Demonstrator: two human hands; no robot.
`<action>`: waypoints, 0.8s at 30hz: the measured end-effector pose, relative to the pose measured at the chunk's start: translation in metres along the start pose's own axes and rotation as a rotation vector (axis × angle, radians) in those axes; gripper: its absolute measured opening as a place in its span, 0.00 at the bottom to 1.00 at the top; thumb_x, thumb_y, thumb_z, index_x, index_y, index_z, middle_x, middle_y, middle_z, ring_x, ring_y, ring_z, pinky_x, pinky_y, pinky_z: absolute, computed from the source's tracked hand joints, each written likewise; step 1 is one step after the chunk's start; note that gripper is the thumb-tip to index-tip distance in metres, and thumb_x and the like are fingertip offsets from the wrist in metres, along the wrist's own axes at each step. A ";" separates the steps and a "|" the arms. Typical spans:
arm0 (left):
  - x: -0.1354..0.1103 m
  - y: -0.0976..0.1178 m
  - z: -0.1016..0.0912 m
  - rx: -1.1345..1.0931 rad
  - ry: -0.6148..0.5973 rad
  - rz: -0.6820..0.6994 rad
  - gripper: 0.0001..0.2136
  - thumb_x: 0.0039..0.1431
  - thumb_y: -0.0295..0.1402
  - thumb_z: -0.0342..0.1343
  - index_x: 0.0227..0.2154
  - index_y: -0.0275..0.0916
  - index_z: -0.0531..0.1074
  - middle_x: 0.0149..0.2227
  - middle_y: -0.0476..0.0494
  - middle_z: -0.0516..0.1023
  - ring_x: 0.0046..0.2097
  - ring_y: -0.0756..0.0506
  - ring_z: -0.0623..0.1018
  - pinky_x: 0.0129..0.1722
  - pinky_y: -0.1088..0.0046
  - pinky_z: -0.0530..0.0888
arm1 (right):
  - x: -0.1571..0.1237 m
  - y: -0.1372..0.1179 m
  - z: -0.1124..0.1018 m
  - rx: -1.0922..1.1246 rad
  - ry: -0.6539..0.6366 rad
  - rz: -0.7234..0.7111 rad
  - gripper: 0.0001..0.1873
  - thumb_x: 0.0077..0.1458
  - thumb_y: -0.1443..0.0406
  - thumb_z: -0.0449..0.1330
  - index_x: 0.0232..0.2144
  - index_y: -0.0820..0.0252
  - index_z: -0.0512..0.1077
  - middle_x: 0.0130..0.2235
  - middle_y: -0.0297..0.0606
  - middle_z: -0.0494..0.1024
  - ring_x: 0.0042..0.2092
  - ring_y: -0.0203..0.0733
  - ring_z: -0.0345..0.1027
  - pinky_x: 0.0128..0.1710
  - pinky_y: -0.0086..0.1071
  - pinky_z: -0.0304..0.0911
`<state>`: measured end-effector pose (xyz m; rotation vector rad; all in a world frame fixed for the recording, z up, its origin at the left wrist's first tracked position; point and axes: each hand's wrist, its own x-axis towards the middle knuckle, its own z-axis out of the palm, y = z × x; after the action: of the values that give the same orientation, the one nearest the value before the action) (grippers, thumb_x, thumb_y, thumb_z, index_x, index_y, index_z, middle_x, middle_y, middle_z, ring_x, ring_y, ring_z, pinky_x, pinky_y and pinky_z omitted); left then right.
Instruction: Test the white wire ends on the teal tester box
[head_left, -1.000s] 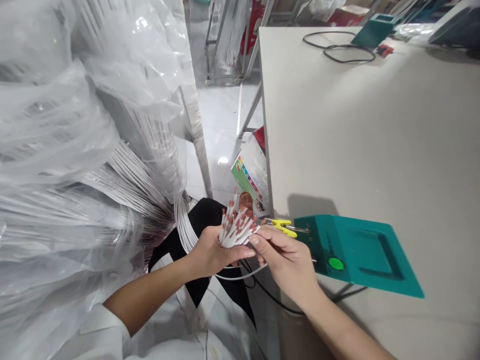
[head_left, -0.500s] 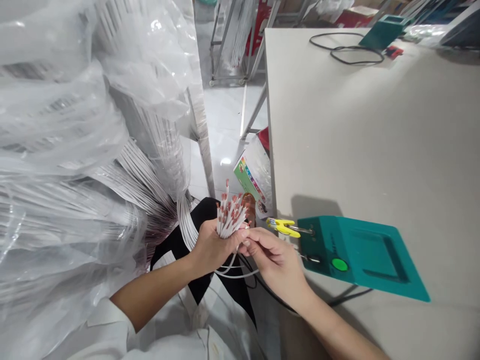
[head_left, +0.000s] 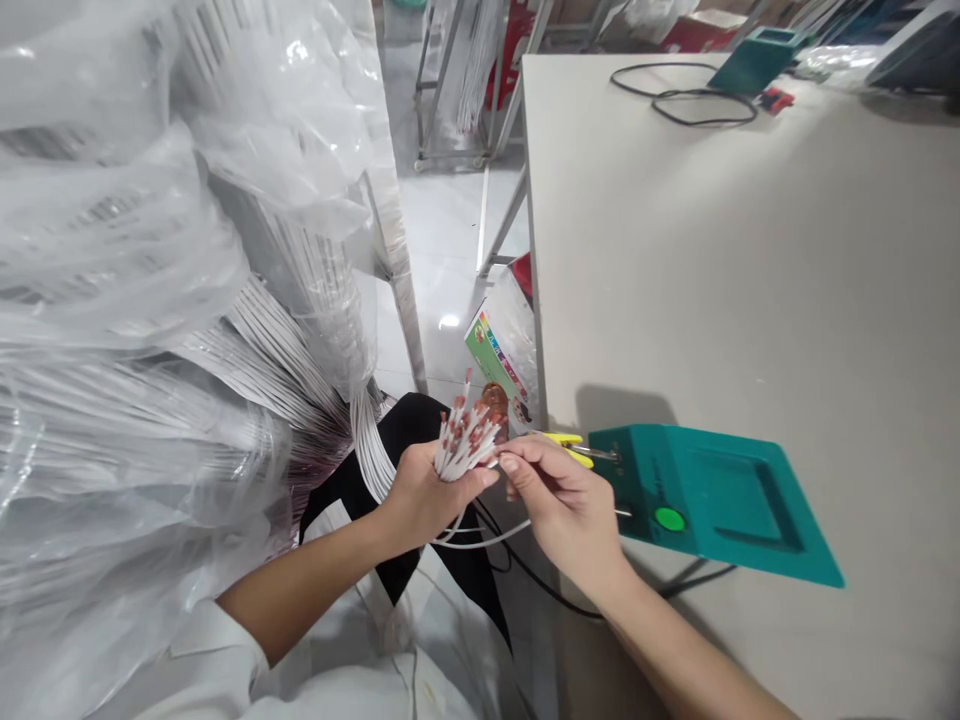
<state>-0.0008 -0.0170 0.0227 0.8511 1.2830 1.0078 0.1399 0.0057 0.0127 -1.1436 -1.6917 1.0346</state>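
Note:
A bundle of white cables [head_left: 459, 462] with reddish-brown ends is wrapped in my left hand [head_left: 420, 500], the tips standing up above the thumb. Just right of it, my right hand [head_left: 566, 500] pinches thumb and forefinger together at the bundle's edge. What lies between those fingertips is too small to make out. One loose white cable [head_left: 491, 543] curves below between the two hands. Behind my right hand, a yellow clip [head_left: 574, 444] is joined to a teal device [head_left: 720, 500] with a green round button [head_left: 670, 519] at the table's edge.
Plastic-wrapped cable bundles [head_left: 112, 250] are heaped on the left. The pale table [head_left: 720, 260] fills the right side, with another teal device [head_left: 757, 62] and a black cord [head_left: 705, 121] at its far end. A printed bag [head_left: 504, 350] stands on the floor between.
My right hand has moved slightly right, away from the bundle, and now covers part of the yellow clip. The left hand keeps its hold. The whole view has shifted a little.

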 end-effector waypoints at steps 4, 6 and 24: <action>-0.001 0.005 -0.005 -0.064 -0.018 -0.005 0.10 0.43 0.37 0.61 0.19 0.34 0.73 0.18 0.49 0.71 0.24 0.51 0.70 0.25 0.76 0.66 | 0.000 -0.001 0.002 0.100 -0.018 0.049 0.08 0.56 0.64 0.54 0.28 0.60 0.71 0.23 0.32 0.69 0.21 0.31 0.60 0.21 0.28 0.59; -0.001 0.005 -0.008 -0.067 -0.055 0.013 0.12 0.44 0.39 0.61 0.19 0.34 0.73 0.17 0.49 0.69 0.23 0.51 0.69 0.23 0.76 0.65 | -0.001 0.000 0.003 0.093 -0.039 0.044 0.09 0.56 0.64 0.54 0.26 0.60 0.70 0.23 0.33 0.69 0.22 0.32 0.61 0.22 0.28 0.60; 0.001 -0.002 -0.020 -0.065 -0.272 0.008 0.08 0.42 0.35 0.62 0.19 0.35 0.74 0.20 0.47 0.73 0.24 0.51 0.70 0.26 0.76 0.67 | 0.007 -0.006 -0.019 0.247 -0.340 -0.026 0.02 0.51 0.66 0.61 0.28 0.56 0.75 0.31 0.36 0.73 0.29 0.34 0.69 0.27 0.28 0.67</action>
<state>-0.0209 -0.0176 0.0183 0.9100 1.0124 0.9007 0.1541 0.0142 0.0255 -0.8173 -1.7678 1.4396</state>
